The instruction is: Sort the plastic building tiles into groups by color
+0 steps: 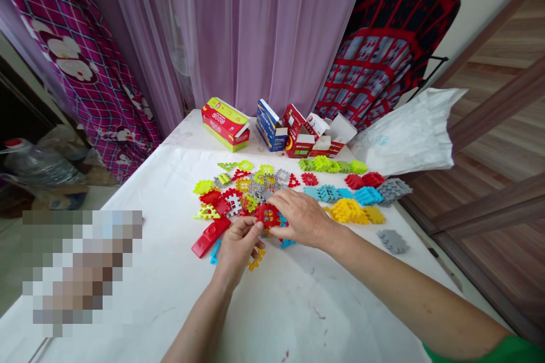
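A red lattice piece (268, 214) is between my hands at the near edge of a mixed pile of plastic building pieces (242, 186). My left hand (239, 244) pinches its left side with thumb and fingers. From the right, my right hand (300, 218) curves over the piece, with fingers on its top edge and thumb near its lower right. Blue pieces lie partly hidden beneath my right hand. A yellow piece (256, 260) rests on the cloth just right of my left hand, and a long red plastic part (210, 237) lies to its left.
Sorted stacks stand at the right: green (326, 164), blue (368, 195), yellow (349, 211), gray (394, 241). Behind are a red-green box (225, 125), a blue box (270, 126), open red boxes (298, 133) and a white bag (409, 133). A blurred patch covers the left table edge.
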A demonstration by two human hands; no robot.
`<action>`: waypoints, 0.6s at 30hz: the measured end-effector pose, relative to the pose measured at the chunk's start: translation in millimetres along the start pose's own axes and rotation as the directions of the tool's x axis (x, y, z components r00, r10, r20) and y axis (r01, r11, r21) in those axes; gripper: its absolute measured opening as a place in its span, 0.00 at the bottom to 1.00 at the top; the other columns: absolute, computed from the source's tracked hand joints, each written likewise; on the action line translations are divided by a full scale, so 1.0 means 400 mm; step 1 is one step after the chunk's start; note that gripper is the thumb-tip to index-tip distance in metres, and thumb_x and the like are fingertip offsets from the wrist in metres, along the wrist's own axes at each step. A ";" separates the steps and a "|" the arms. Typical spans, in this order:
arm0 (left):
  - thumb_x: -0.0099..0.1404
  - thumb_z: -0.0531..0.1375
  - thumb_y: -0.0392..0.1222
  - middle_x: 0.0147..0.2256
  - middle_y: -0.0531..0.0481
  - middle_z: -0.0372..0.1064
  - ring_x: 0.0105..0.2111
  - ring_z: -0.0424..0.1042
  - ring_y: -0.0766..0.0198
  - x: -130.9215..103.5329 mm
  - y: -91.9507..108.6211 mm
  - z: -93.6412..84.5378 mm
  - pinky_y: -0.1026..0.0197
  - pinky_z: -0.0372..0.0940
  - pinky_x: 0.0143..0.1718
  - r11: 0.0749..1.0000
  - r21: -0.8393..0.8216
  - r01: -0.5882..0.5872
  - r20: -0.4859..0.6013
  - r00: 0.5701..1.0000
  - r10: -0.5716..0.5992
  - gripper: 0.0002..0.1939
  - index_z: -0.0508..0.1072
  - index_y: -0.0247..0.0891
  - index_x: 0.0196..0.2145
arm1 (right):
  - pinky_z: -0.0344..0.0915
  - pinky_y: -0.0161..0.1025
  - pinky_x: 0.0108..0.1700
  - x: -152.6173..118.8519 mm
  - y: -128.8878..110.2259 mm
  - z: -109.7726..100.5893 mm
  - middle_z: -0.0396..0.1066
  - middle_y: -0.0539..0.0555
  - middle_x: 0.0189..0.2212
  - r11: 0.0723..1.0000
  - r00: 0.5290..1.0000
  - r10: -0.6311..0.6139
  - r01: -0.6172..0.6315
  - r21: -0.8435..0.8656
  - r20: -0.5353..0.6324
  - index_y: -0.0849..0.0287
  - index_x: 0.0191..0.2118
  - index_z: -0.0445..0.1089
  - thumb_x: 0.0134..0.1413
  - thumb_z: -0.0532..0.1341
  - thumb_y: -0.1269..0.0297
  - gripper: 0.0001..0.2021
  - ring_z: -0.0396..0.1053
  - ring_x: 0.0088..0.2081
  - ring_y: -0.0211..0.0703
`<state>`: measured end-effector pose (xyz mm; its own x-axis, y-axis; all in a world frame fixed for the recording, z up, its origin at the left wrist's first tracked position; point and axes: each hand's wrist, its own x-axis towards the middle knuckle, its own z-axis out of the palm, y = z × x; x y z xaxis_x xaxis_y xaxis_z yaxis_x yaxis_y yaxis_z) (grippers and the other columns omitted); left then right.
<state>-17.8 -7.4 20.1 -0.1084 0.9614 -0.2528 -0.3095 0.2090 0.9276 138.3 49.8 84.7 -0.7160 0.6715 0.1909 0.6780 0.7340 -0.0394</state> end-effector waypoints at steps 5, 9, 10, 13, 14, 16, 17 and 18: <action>0.49 0.66 0.60 0.29 0.51 0.75 0.19 0.70 0.69 -0.010 0.008 0.007 0.70 0.61 0.15 0.997 0.049 0.054 0.035 0.998 -0.056 0.26 0.73 0.38 0.39 | 0.65 0.40 0.43 0.004 0.072 0.001 0.69 0.56 0.44 0.999 0.995 0.043 -0.044 0.014 0.086 0.57 0.48 0.67 0.47 0.67 0.57 0.22 0.67 0.45 0.47; 0.52 0.64 0.58 0.44 0.43 0.75 0.23 0.72 0.69 -0.016 0.017 0.007 0.69 0.64 0.16 0.998 0.058 0.036 0.005 0.999 -0.036 0.27 0.71 0.38 0.44 | 0.65 0.41 0.44 0.019 0.246 -0.002 0.69 0.58 0.47 0.967 0.962 0.243 -0.230 -0.112 0.122 0.58 0.52 0.67 0.50 0.66 0.54 0.25 0.69 0.46 0.49; 0.53 0.64 0.58 0.44 0.42 0.75 0.24 0.72 0.68 -0.016 0.017 0.008 0.69 0.64 0.16 0.998 0.061 0.033 -0.001 0.999 -0.033 0.27 0.71 0.38 0.44 | 0.65 0.42 0.44 0.023 0.296 -0.001 0.70 0.59 0.47 0.950 0.945 0.293 -0.271 -0.152 0.146 0.59 0.52 0.68 0.50 0.65 0.54 0.24 0.69 0.45 0.51; 0.53 0.63 0.58 0.40 0.44 0.75 0.23 0.72 0.68 -0.014 0.011 0.009 0.70 0.62 0.15 0.997 0.070 0.020 -0.026 0.999 -0.018 0.26 0.71 0.37 0.44 | 0.65 0.43 0.46 0.031 0.424 0.007 0.71 0.59 0.47 0.918 0.903 0.369 -0.318 -0.235 0.220 0.58 0.51 0.70 0.49 0.66 0.55 0.24 0.69 0.47 0.53; 0.53 0.63 0.58 0.38 0.44 0.75 0.23 0.72 0.68 -0.013 0.009 0.009 0.70 0.62 0.15 0.997 0.074 0.019 -0.030 0.999 -0.017 0.26 0.71 0.37 0.44 | 0.65 0.43 0.46 0.032 0.453 0.013 0.71 0.59 0.48 0.914 0.892 0.380 -0.321 -0.247 0.244 0.58 0.51 0.70 0.48 0.66 0.55 0.24 0.69 0.47 0.53; 0.52 0.63 0.58 0.36 0.46 0.75 0.23 0.72 0.67 -0.010 0.007 0.008 0.69 0.63 0.15 0.996 0.083 0.031 -0.026 0.999 -0.029 0.26 0.71 0.38 0.43 | 0.65 0.43 0.47 0.035 0.490 0.026 0.71 0.59 0.48 0.912 0.876 0.388 -0.321 -0.256 0.285 0.58 0.51 0.70 0.48 0.67 0.55 0.24 0.69 0.48 0.53; 0.52 0.64 0.59 0.35 0.46 0.75 0.24 0.72 0.67 -0.009 0.008 0.008 0.69 0.63 0.15 0.995 0.088 0.043 -0.019 0.999 -0.041 0.27 0.71 0.38 0.43 | 0.65 0.43 0.48 0.037 0.501 0.033 0.71 0.60 0.49 0.913 0.871 0.388 -0.319 -0.255 0.302 0.59 0.52 0.70 0.48 0.66 0.55 0.25 0.69 0.48 0.54; 0.51 0.64 0.59 0.34 0.47 0.74 0.24 0.72 0.67 -0.007 0.008 0.007 0.69 0.63 0.15 0.994 0.092 0.053 -0.014 0.999 -0.052 0.27 0.71 0.37 0.42 | 0.65 0.43 0.48 0.038 0.508 0.040 0.71 0.61 0.49 0.914 0.867 0.387 -0.315 -0.254 0.315 0.60 0.52 0.70 0.49 0.66 0.55 0.25 0.69 0.48 0.54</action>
<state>-16.0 -9.0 24.7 -0.1051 0.9468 -0.3042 -0.2265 0.2750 0.9344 262.5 210.6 64.0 -0.4108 0.8977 -0.1590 0.8880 0.4335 0.1534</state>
